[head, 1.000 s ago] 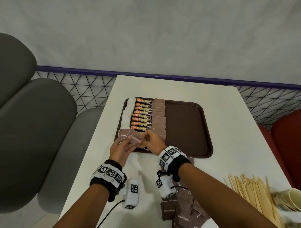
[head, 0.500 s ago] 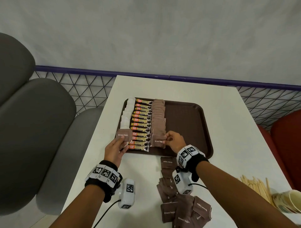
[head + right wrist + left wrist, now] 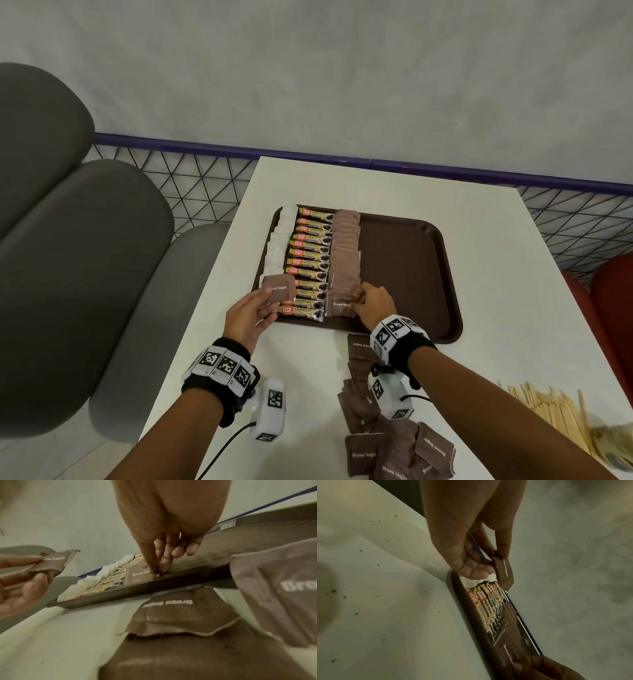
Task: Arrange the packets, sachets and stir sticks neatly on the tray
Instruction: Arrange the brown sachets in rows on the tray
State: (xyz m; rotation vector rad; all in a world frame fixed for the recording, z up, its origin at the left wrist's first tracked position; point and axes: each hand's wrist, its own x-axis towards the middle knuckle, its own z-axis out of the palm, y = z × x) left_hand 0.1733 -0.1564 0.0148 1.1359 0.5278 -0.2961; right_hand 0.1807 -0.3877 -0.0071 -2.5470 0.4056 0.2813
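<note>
A brown tray [image 3: 411,274] holds a column of white sachets [image 3: 279,240], a column of coffee stick packets [image 3: 308,260] and a column of brown sugar sachets [image 3: 346,253]. My right hand [image 3: 373,303] pinches the right edge of the nearest brown sugar sachet [image 3: 337,304], which lies at the front end of that column; the right wrist view shows the fingertips [image 3: 154,569] on this sachet [image 3: 139,576]. My left hand [image 3: 253,311] pinches another brown sugar sachet [image 3: 279,291] above the tray's front left corner, and the left wrist view shows that sachet [image 3: 504,573] edge-on.
Loose brown sugar sachets [image 3: 394,452] lie in a pile on the white table [image 3: 308,377] in front of the tray. Wooden stir sticks [image 3: 548,411] lie at the right near edge. The tray's right half is bare. Grey seats [image 3: 85,274] stand left of the table.
My right hand took a sachet from beside the left hand, carried it right and set it down at the front of the brown column. The left hand has hardly moved.
</note>
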